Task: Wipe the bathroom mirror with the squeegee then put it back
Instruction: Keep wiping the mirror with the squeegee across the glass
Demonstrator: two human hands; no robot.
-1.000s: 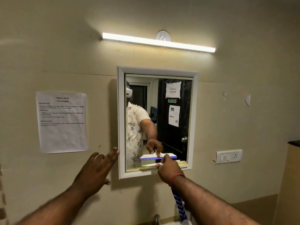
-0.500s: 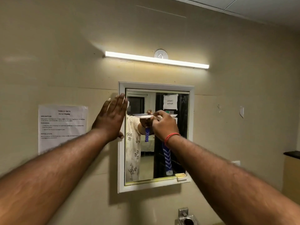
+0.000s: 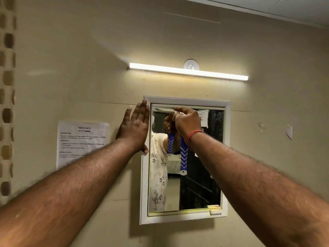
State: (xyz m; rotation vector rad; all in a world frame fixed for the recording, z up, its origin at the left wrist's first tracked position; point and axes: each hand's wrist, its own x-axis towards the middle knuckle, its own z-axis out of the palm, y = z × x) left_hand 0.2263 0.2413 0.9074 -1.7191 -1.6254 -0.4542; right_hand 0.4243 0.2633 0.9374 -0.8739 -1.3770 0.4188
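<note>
A white-framed mirror (image 3: 199,177) hangs on the beige wall. My right hand (image 3: 187,122) grips the squeegee (image 3: 183,157) near its head. The blade is pressed against the glass at the mirror's top edge, mostly hidden behind my fingers. The blue handle with white chevrons hangs down below my wrist. My left hand (image 3: 135,127) lies flat, fingers together, on the wall and the frame's upper left side. The glass reflects my arm, a flowered shirt and a dark door.
A lit tube light (image 3: 188,71) runs above the mirror. A printed paper sheet (image 3: 81,141) is stuck to the wall left of my left hand. A tiled strip (image 3: 7,104) runs down the far left edge.
My right hand has carried the squeegee from the bottom of the mirror up to its top edge. My left hand has risen along the frame's left side to its upper corner.
</note>
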